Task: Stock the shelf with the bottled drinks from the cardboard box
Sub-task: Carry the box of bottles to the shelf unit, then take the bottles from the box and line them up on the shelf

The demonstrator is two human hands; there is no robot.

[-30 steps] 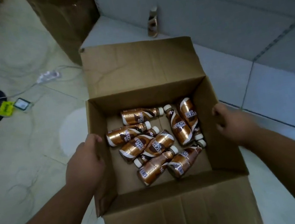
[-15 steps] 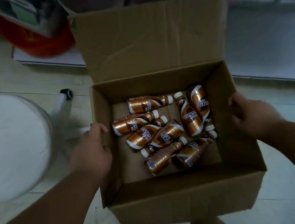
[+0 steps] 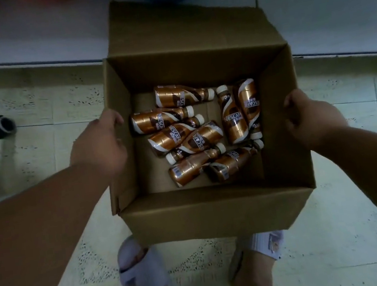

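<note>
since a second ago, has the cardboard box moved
Yes. The cardboard box, held at its side walls by the left hand and right hand, has been carried along: earlier it hung beside a tiled ledge, now over the floor above the person's feet.

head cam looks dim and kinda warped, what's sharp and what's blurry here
Head view: dim, flat light with a greenish cast; bottles and cardboard box fairly sharp, labels readable; left hand and right hand slightly soft; forearms balloon toward the edges from wide-angle distortion; slippers and top corners smeared.
</note>
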